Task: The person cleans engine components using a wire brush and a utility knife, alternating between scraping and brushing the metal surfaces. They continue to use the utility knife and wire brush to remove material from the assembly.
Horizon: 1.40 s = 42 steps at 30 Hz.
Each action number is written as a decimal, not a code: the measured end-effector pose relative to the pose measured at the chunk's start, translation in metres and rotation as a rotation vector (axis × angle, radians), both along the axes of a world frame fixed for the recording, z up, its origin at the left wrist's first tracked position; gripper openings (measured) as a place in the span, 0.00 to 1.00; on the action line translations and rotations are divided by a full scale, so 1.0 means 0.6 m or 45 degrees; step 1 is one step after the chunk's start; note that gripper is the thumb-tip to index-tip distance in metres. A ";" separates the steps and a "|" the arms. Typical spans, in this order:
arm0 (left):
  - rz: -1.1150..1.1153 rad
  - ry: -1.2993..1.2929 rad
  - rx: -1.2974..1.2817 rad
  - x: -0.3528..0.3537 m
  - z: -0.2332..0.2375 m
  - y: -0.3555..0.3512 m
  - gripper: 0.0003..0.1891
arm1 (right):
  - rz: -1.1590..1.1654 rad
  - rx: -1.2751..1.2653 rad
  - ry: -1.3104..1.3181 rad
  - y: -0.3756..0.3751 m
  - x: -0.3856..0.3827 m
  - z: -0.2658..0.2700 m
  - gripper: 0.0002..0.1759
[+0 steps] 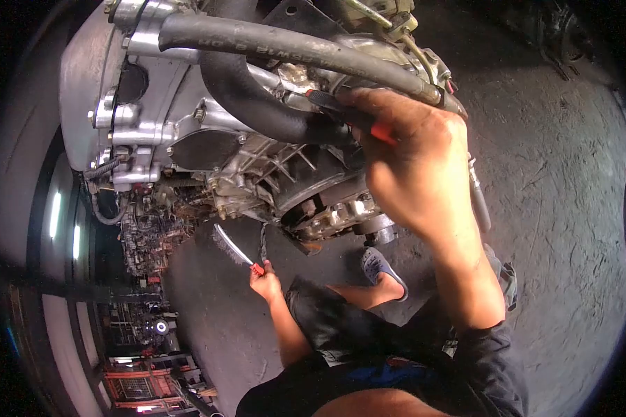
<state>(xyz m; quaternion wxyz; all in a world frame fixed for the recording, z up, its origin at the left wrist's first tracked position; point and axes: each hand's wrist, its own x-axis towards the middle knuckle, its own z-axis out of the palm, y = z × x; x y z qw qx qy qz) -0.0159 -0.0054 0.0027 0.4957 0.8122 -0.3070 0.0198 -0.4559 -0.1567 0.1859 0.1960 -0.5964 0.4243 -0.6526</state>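
- The engine [188, 139], a bare metal block, fills the upper left of the view. Everything below is placed against it.
- The tool [379, 131] has a black and red grip and lies at the engine's upper right side. It sits just under a thin hose [292, 48] that runs across the top, and against the end of a thick hose [257, 104] that curves below it. Its working end is hidden among the hoses, so its kind cannot be told.
- The wire brush [226, 244] sits below the engine's underside. Its bristles point up toward the greasy lower parts, and it is near the metal, though contact cannot be made out.
- The right hand [417, 167] is at the engine's right side, nearest the camera. Its fingers are curled tight round the tool's grip, with the back of the hand facing the camera and the knuckles just beside the thin hose.
- The left hand [264, 283] is beneath the engine, well apart from the right hand. It is closed round the brush's small red handle, with the arm reaching up from the person's lap.
- The two hands are apart, each clamped on its own implement, one high at the engine's side and one low under it.
- The person's bent leg and a blue sandal [381, 267] rest on the dark concrete floor [556, 208] just below the engine's lower right.
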 end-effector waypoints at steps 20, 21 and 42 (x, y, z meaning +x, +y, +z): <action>0.025 -0.104 -0.040 0.057 -0.028 0.024 0.11 | -0.065 -0.004 -0.006 0.080 -0.069 0.049 0.15; 0.024 -0.237 -0.087 0.077 -0.054 0.029 0.12 | -0.116 0.030 0.033 0.096 -0.080 0.056 0.16; -0.176 -0.760 -0.069 -0.107 0.072 0.094 0.11 | 1.150 0.994 -0.559 0.136 0.245 -0.074 0.14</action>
